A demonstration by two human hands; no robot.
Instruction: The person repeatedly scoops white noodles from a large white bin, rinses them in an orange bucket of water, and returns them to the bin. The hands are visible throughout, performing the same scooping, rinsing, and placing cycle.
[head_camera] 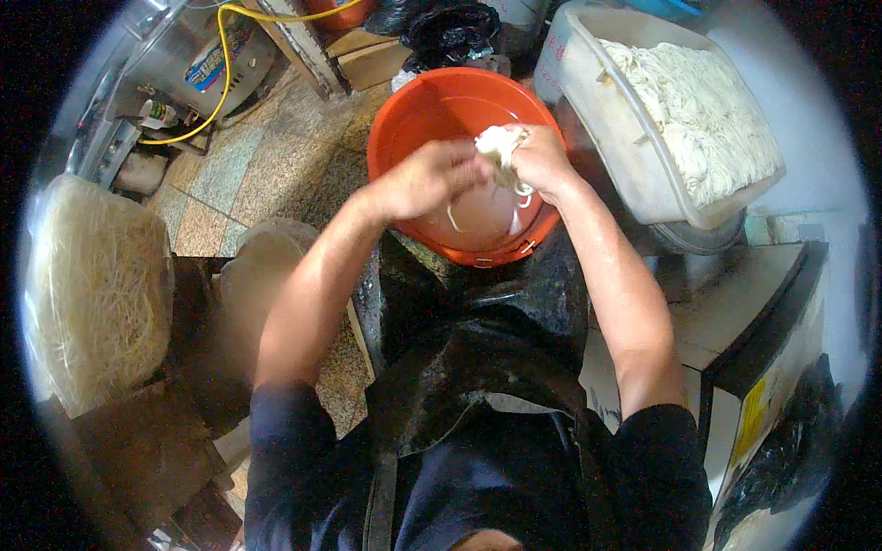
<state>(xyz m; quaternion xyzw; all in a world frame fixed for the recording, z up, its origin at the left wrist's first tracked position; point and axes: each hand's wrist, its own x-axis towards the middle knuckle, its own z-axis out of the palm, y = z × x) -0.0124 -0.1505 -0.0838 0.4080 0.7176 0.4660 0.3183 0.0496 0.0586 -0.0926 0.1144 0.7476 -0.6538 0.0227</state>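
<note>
Over a round orange plastic basin (420,117), my right hand (541,160) is closed around a bunch of white noodle-like strands (501,146), some ends hanging below it. My left hand (441,178) is just left of the bunch, blurred, its fingers bent towards the strands; whether they touch is unclear, and I see nothing held in it. The basin contains cloudy liquid (475,213) with a few loose white strands. To the right, a translucent plastic tub (648,131) is heaped with similar white strands (716,110).
A large clear bag of pale strands (100,289) lies at the left. Behind it are a metal pot (241,62) and a yellow hose (224,69). Black plastic bags (451,27) are beyond the basin. A box with black edges (744,310) stands at the right.
</note>
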